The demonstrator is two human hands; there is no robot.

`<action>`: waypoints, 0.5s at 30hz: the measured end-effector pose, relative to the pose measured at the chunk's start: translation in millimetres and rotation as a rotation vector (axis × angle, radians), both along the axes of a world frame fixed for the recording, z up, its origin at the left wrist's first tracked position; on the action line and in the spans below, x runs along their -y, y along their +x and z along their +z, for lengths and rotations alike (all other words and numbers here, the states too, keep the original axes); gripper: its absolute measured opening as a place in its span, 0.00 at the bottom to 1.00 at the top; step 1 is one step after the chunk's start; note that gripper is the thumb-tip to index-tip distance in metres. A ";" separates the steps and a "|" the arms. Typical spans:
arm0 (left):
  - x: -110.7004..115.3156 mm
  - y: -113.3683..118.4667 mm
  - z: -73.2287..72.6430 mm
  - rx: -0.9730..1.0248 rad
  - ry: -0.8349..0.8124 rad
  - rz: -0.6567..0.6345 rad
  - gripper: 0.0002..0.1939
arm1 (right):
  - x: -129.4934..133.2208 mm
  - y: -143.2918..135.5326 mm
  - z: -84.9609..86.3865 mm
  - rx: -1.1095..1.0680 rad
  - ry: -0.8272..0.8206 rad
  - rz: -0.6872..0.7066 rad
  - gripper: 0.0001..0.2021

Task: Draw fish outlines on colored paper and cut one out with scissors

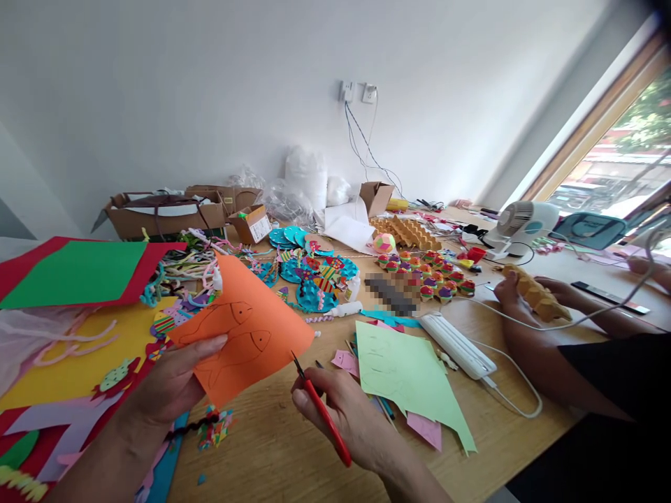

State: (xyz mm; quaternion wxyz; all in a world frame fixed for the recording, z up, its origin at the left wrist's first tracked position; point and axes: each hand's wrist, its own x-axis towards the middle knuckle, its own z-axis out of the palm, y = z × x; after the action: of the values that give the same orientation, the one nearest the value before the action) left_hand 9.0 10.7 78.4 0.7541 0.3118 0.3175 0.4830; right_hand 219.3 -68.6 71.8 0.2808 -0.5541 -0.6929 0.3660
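My left hand (pixel 170 381) grips an orange sheet of paper (pixel 272 314), its thumb pressed on the front. Two fish are drawn in dark outline on that sheet, one above the other. In my right hand (pixel 349 412) is a pair of scissors (pixel 328 423) with red handles. Their dark tips point up at the lower right edge of the orange sheet; whether they touch it I cannot tell. A light green sheet (pixel 403 377) with faint drawn lines lies on the table just right of the scissors.
A white power strip (pixel 458 346) with a cable lies at the right. Beyond it, a co-worker's hands (pixel 524 290) hold a piece of brown egg carton (pixel 537 293). Painted egg-carton cups (pixel 435 272), blue paper fish (pixel 317 279) and a white fan (pixel 524 223) stand farther back.
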 end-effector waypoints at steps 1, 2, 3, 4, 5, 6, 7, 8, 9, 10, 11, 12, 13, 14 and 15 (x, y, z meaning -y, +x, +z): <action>0.7 0.4 1.6 0.004 -0.018 -0.026 0.11 | -0.5 -0.1 0.3 -0.002 0.006 0.005 0.17; 1.1 0.3 2.6 0.010 -0.028 -0.042 0.12 | -0.9 -0.3 0.3 -0.004 0.010 0.011 0.17; 1.3 0.0 2.9 0.019 -0.024 -0.037 0.12 | -1.3 -0.4 0.3 -0.004 0.013 0.018 0.17; 1.2 -0.6 2.5 0.024 -0.024 -0.029 0.13 | -1.6 -0.4 0.0 -0.005 0.014 0.025 0.17; 0.8 -1.3 1.6 0.027 -0.025 -0.017 0.14 | -1.9 -0.3 -0.4 -0.005 0.013 0.029 0.17; 0.1 -1.9 0.3 0.029 -0.030 -0.006 0.15 | -2.2 -0.2 -0.9 -0.005 0.008 0.034 0.17; -0.8 -2.4 -1.1 0.028 -0.039 0.003 0.16 | -2.4 0.0 -1.7 -0.006 0.002 0.037 0.18; -1.7 -2.7 -2.5 0.025 -0.050 0.010 0.18 | -2.5 0.2 -2.6 -0.009 -0.008 0.037 0.18; -2.8 -2.8 -3.7 0.021 -0.064 0.015 0.19 | -2.5 0.3 -3.6 -0.013 -0.022 0.037 0.18; -3.7 -2.8 -4.7 0.016 -0.074 0.021 0.20 | -2.4 0.4 -4.8 -0.020 -0.038 0.034 0.18; -4.4 -2.7 -5.3 0.011 -0.083 0.023 0.21 | -2.2 0.4 -6.1 -0.031 -0.056 0.028 0.18; -5.0 -2.7 -5.6 0.006 -0.088 0.021 0.21 | -1.8 0.3 -7.5 -0.045 -0.075 0.021 0.18; -5.3 -2.8 -5.8 0.004 -0.086 0.020 0.21 | -1.4 0.2 -8.9 -0.058 -0.093 0.013 0.18; -5.5 -3.1 -5.9 0.003 -0.072 0.013 0.20 | -1.0 0.1 -10.4 -0.069 -0.108 0.005 0.18; -5.6 -3.6 -6.2 0.002 -0.051 0.002 0.20 | -0.6 0.0 -11.9 -0.079 -0.122 -0.001 0.18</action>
State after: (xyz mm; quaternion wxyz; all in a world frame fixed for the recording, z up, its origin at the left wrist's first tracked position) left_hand 5.4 16.3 72.2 0.7616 0.2916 0.3293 0.4758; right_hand 219.3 -68.0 59.9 0.2738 -0.5557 -0.6576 0.4288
